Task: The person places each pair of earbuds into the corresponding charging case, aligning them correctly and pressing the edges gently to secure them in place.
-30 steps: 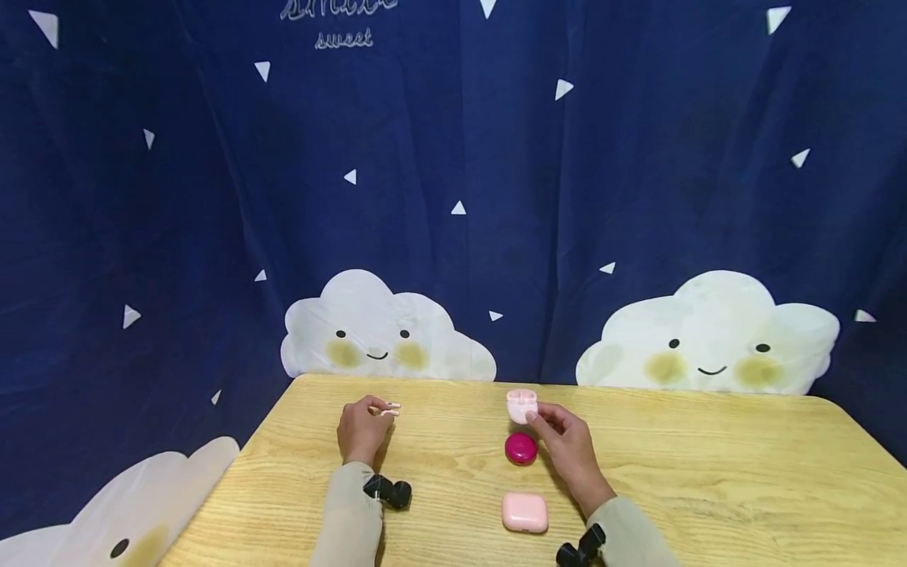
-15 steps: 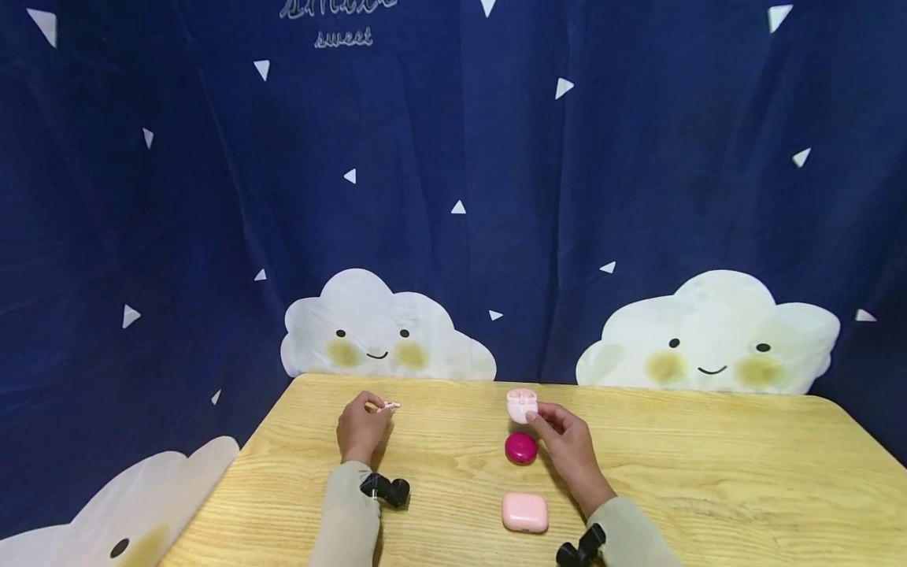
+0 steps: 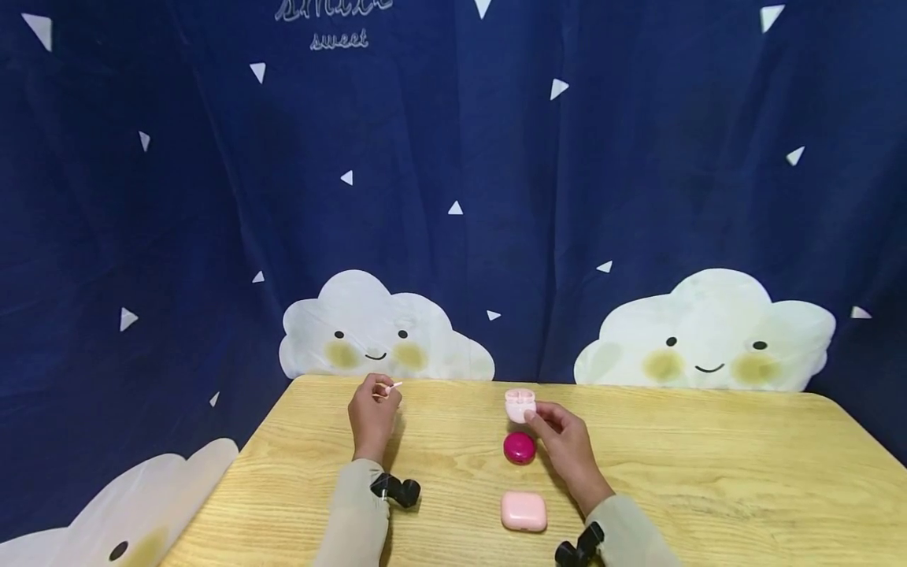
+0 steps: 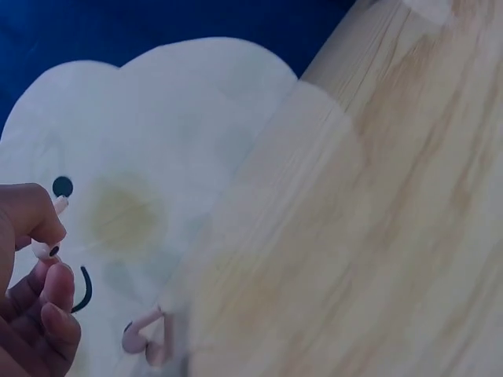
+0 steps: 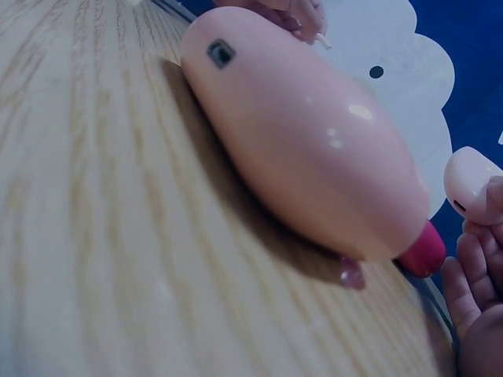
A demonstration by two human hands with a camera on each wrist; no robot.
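Observation:
My left hand (image 3: pixel 372 417) pinches a pale pink earbud (image 3: pixel 394 387) between thumb and forefinger, over the table's far left. In the left wrist view the held earbud (image 4: pixel 47 250) shows a dark tip, and a second, blurred earbud (image 4: pixel 135 339) appears below and right of the fingers. My right hand (image 3: pixel 570 453) grips a pale pink earbud case (image 3: pixel 520 408) by its right side, its lid open and its sockets facing up. Just nearer than it sits a round magenta case (image 3: pixel 520 447), closed. Closest to me is a closed pink case (image 3: pixel 523 512).
The wooden table (image 3: pixel 708 472) ends at a navy curtain (image 3: pixel 453 142) printed with white clouds. In the right wrist view, the closed pink case (image 5: pixel 306 141) fills the foreground, and a small clear pink piece (image 5: pixel 352 273) shows at its lower edge.
My left hand has moved farther from me and slightly right with the earbud, which now points up to the right. Two pale stems stuck out before; now one shows. The right hand stays put.

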